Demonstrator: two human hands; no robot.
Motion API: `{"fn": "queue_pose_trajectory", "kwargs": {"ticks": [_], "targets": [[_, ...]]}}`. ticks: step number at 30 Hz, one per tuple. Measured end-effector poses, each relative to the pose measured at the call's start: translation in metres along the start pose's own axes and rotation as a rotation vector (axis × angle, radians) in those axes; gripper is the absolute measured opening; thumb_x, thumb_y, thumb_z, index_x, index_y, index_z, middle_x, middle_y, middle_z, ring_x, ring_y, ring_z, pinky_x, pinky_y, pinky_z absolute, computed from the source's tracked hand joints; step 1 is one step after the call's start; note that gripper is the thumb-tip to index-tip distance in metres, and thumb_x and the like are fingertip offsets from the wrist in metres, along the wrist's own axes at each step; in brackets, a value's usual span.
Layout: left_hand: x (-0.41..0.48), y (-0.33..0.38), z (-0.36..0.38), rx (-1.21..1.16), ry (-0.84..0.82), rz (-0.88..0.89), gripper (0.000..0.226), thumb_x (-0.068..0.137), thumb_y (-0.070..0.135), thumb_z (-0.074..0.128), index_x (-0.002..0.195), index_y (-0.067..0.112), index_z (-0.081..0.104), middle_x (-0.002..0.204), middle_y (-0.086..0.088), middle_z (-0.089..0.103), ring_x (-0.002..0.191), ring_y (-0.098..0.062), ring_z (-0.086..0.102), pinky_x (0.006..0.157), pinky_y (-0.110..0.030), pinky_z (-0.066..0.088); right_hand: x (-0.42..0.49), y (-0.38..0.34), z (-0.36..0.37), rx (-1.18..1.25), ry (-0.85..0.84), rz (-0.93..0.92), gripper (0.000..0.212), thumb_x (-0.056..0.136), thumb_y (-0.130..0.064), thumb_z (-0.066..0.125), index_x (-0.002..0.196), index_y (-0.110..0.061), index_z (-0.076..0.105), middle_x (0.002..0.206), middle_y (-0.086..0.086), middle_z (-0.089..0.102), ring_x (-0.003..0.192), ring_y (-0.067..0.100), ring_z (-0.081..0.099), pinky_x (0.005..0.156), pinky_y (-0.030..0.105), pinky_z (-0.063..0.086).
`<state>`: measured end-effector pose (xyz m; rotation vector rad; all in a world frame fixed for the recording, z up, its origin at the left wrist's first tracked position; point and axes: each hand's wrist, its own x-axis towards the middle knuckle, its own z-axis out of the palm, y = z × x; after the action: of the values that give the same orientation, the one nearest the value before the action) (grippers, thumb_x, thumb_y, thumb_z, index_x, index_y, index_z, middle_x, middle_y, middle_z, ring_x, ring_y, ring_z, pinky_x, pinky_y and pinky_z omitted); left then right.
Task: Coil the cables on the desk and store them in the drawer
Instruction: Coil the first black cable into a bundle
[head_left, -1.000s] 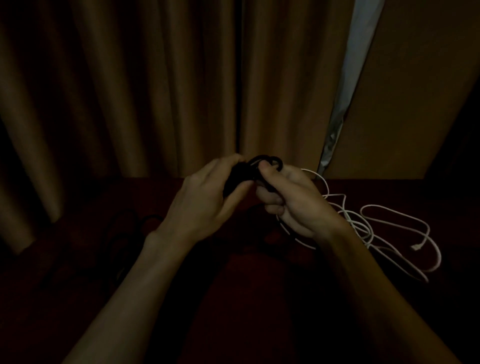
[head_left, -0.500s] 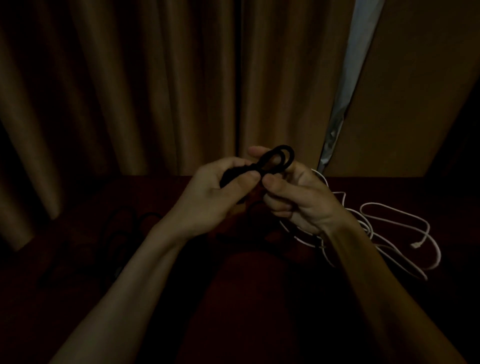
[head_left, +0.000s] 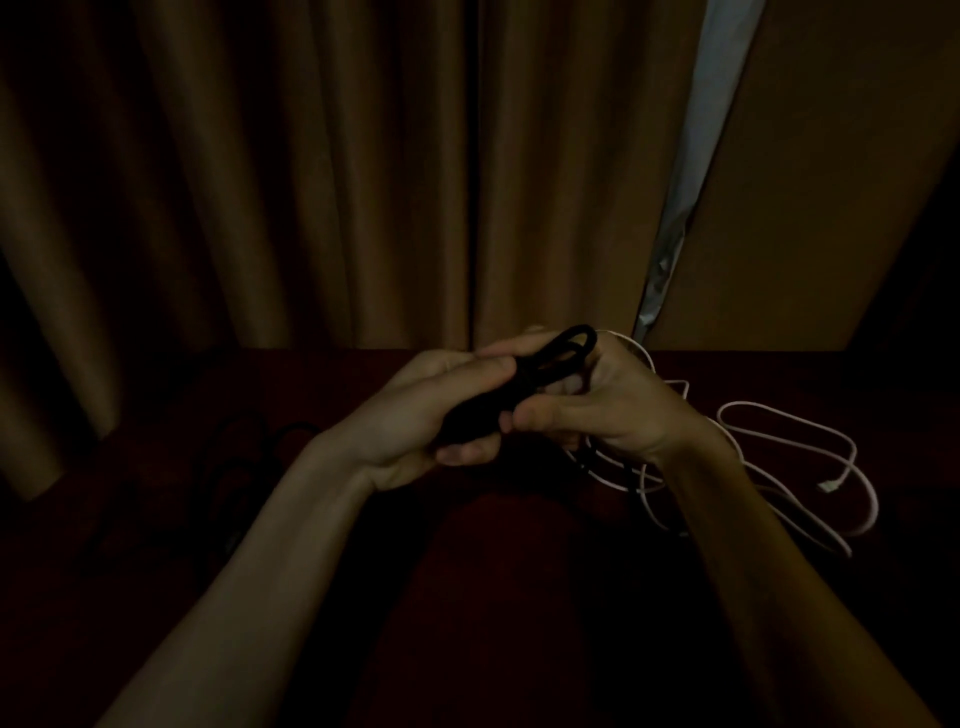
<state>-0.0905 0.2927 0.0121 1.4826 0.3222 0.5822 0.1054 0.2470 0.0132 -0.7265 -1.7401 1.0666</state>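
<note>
Gripping a bundled black cable (head_left: 524, 387) above the dark red tabletop (head_left: 467, 597), the left hand (head_left: 415, 421) curls round its lower part, while the right hand (head_left: 618, 410) holds its looped end between thumb and fingers. Beyond, on the right, a white cable (head_left: 827, 486) lies loose on the tabletop. Brown curtains (head_left: 311, 182) hang behind.

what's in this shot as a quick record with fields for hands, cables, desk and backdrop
left hand: grips the black cable low on its bundle
right hand: holds the bundle's looped end
black cable: folded in loops, held above the desk
white cable: loose and uncoiled on the desk, right side
dark cables: faint shapes on the desk at left, too dim to detail
backdrop: brown curtain
drawer: not in view
</note>
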Motion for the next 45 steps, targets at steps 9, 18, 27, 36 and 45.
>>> {"fn": "queue_pose_trajectory", "kwargs": {"ticks": [9,18,27,36,45], "targets": [[-0.001,0.001,-0.002,0.066,0.063,-0.048,0.051,0.097,0.04,0.049,0.129,0.003,0.065,0.086,-0.014,0.07,0.06,-0.019,0.064,0.046,-0.02,0.039,0.004,-0.004,0.005,-0.177,0.128,-0.017,0.027,0.081,0.001,0.077,0.106,0.0,0.069,0.079,-0.002,0.066,0.06,0.008,0.062,0.055,0.02,0.047],[-0.012,0.016,-0.004,0.309,0.158,-0.002,0.053,0.072,0.011,0.077,0.12,0.011,0.054,0.093,-0.009,0.071,0.075,-0.016,0.068,0.058,-0.025,0.049,0.008,-0.006,0.012,-0.148,0.218,-0.068,0.033,0.085,-0.005,0.072,0.114,0.009,0.064,0.087,0.002,0.067,0.071,0.02,0.071,0.064,0.028,0.058],[-0.003,0.008,-0.002,1.148,0.385,0.514,0.048,0.086,0.042,0.076,0.12,0.017,0.054,0.103,0.012,0.064,0.086,0.003,0.063,0.069,-0.014,0.048,0.013,0.008,0.011,-0.085,0.328,-0.05,0.02,0.091,-0.023,0.071,0.104,-0.008,0.069,0.057,0.017,0.051,0.047,0.011,0.046,0.051,0.024,0.04],[0.001,-0.011,-0.015,1.326,0.444,0.695,0.046,0.099,0.036,0.063,0.139,0.016,0.054,0.106,-0.002,0.065,0.087,-0.013,0.063,0.072,-0.033,0.055,0.016,0.01,0.016,-0.043,0.336,0.029,0.032,0.092,-0.042,0.07,0.094,-0.01,0.068,0.062,0.005,0.054,0.043,0.01,0.042,0.041,0.024,0.027],[-0.002,-0.003,-0.006,0.86,0.604,0.693,0.018,0.096,0.025,0.067,0.114,0.026,0.067,0.079,0.022,0.065,0.062,-0.001,0.06,0.057,-0.016,0.043,0.01,0.007,0.013,0.265,0.056,0.066,0.042,0.099,-0.028,0.062,0.139,-0.02,0.055,0.105,-0.009,0.064,0.063,0.005,0.043,0.073,0.03,0.045]]}}
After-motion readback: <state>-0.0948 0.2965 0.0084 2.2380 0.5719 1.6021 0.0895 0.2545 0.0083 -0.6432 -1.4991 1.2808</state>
